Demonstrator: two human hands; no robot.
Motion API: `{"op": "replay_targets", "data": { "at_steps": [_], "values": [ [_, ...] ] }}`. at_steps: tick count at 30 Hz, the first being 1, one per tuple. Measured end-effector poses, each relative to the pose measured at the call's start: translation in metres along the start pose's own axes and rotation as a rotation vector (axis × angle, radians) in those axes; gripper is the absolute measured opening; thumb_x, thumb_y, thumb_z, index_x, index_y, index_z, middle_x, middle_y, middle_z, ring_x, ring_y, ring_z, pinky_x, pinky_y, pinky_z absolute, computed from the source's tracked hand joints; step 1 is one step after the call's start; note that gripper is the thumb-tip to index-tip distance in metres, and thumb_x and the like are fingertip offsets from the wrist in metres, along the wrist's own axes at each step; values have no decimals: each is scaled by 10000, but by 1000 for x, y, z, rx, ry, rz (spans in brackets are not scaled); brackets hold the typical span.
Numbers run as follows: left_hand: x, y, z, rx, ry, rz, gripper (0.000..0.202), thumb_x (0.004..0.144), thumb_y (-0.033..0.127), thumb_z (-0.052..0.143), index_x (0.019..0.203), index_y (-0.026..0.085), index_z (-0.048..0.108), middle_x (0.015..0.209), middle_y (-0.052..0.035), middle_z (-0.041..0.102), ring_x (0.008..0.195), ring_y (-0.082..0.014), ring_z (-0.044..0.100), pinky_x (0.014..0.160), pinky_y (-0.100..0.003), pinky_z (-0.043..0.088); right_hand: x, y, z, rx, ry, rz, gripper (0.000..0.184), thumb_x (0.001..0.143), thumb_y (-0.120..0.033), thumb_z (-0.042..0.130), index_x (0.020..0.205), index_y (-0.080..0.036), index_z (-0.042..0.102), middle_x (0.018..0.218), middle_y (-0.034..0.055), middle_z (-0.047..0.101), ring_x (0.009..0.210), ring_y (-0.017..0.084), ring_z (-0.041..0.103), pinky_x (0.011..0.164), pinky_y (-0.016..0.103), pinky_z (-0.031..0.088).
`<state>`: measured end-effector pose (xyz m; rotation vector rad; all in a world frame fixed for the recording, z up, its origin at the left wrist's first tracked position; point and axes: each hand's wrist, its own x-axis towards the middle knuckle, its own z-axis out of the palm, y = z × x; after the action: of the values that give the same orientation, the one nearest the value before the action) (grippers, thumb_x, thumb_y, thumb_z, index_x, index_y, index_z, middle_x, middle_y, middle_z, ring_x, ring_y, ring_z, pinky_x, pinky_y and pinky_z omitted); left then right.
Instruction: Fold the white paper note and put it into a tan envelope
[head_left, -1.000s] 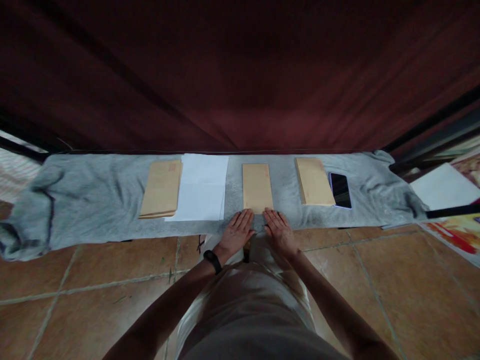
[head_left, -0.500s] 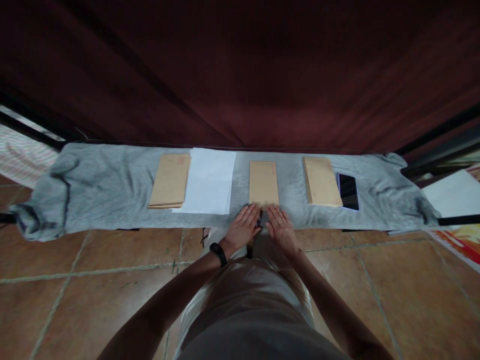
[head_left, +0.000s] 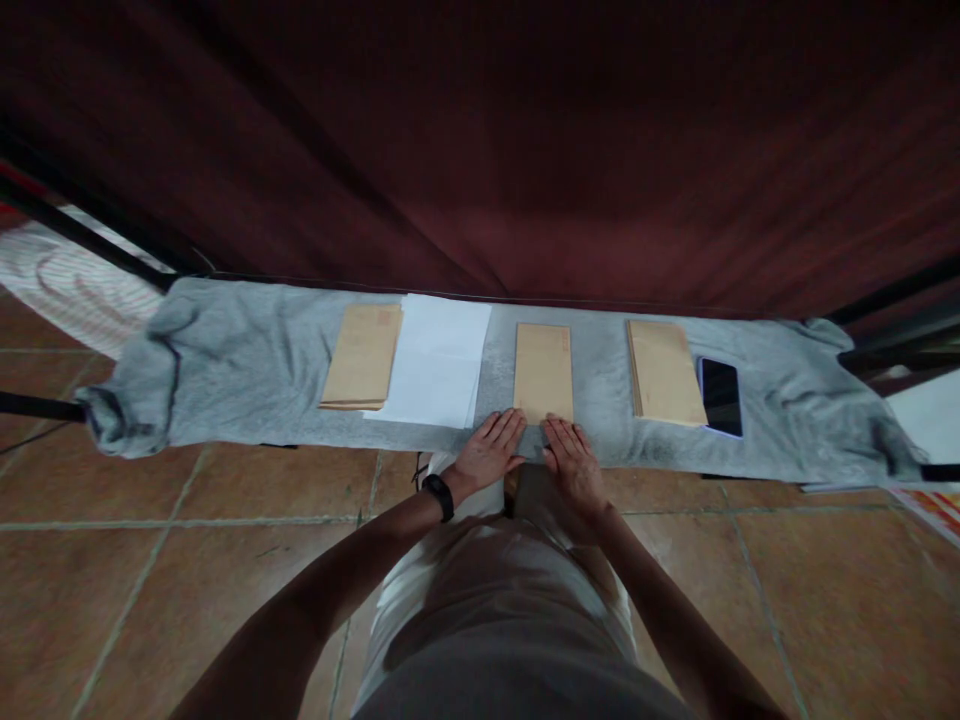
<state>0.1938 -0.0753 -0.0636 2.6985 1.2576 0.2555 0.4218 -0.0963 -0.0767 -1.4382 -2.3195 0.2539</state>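
A single brown envelope (head_left: 543, 370) lies on a long grey cloth (head_left: 247, 370) in front of me. Both my hands rest flat at its near edge with fingers stretched out. My left hand (head_left: 489, 452), with a black band on its wrist, touches the near left corner. My right hand (head_left: 576, 462) touches the near right corner. Neither hand holds anything.
A stack of brown envelopes (head_left: 363, 356) and white paper sheets (head_left: 436, 360) lie to the left. Another envelope stack (head_left: 664, 372) and a dark phone (head_left: 721, 397) lie to the right. A dark red curtain (head_left: 480, 150) hangs behind. The floor is brown tile (head_left: 150, 560).
The view has shifted so the whole scene sits further right. My hands stay flat at the near edge of the middle envelope, fingertips slightly closer to it.
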Motion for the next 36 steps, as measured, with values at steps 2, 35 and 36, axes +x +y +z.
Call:
{"op": "replay_targets", "data": {
  "at_steps": [2, 35, 36],
  "values": [
    [-2, -2, -1, -9, 2, -2, 677, 986, 391, 530, 1563, 94, 336, 1597, -199, 384, 1523, -295, 286, 1256, -479, 244, -2, 2, -3, 0, 5, 8, 531, 1066, -327, 355, 1575, -179, 350, 1560, 123, 469, 1459, 239, 423, 1228, 503, 310],
    [-5, -4, 0, 69, 84, -64, 582, 1004, 385, 474, 1489, 64, 453, 1553, -197, 458, 1482, -287, 382, 1245, -465, 293, 22, 15, -11, 122, 244, 449, 300, 948, -237, 510, 1170, -147, 690, 1093, 157, 664, 1031, 283, 589, 944, 445, 474],
    [-5, -4, 0, 73, 82, -64, 584, 1001, 386, 480, 1486, 61, 458, 1554, -198, 457, 1482, -288, 382, 1247, -462, 288, 27, 15, -11, 193, 264, 488, 267, 931, -241, 527, 1116, -148, 697, 1046, 150, 661, 1008, 282, 591, 943, 448, 473]
  ]
}}
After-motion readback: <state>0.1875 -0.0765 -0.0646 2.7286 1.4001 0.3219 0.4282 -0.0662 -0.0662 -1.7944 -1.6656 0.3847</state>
